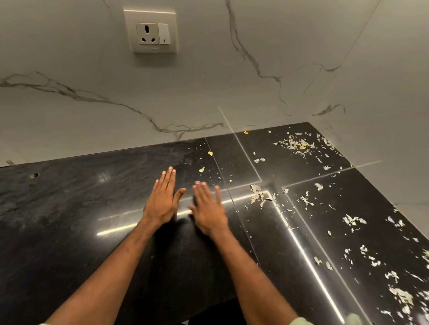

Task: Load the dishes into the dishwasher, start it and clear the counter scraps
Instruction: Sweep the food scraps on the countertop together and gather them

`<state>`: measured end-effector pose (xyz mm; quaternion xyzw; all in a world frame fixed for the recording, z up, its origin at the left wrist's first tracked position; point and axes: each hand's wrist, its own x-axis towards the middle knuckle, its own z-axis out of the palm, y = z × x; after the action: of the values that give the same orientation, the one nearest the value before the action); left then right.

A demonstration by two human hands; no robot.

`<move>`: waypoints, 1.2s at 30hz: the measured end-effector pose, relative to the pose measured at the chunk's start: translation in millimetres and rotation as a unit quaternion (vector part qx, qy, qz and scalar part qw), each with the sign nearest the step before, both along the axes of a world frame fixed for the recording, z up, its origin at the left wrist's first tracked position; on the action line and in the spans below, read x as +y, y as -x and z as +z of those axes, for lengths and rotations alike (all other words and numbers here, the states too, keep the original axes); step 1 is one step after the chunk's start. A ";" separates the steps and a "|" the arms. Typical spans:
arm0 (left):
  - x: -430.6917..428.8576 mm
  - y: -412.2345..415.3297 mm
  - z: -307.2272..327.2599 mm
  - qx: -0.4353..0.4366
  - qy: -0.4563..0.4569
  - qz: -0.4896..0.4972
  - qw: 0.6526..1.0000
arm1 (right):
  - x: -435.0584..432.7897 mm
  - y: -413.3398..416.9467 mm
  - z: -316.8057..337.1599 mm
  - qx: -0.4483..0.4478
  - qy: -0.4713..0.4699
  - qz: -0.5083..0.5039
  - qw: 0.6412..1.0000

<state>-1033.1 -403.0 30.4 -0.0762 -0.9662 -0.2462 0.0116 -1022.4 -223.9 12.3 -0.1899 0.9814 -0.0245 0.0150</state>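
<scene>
Both of my hands lie flat, palms down, on the black stone counter (85, 218). My left hand (162, 199) has its fingers straight and together, pointing toward the wall. My right hand (208, 208) sits just beside it, fingers straight and slightly spread, a little blurred. Neither hand holds anything. Pale vegetable scraps are scattered over the right part of the counter: a small heap (258, 195) lies just right of my right hand, another heap (296, 144) sits in the far corner, and more scraps (398, 290) run along the right side.
A marble-patterned wall rises behind the counter, with a socket and switch plate (151, 31) on it. A second wall (393, 95) closes the corner on the right. A few yellow bits (210, 153) lie near the back wall. The counter's front edge runs below my forearms.
</scene>
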 end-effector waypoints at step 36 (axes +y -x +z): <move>94.5 -44.3 -28.6 -0.041 -0.008 -0.062 0.997 | 188.2 -53.9 -22.5 -0.054 0.048 -0.136 0.988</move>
<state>-988.8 -308.5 1.7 -0.1255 -0.9572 -0.2575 -0.0424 -968.5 -35.7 -10.2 -0.0540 0.9935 -0.0834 0.0558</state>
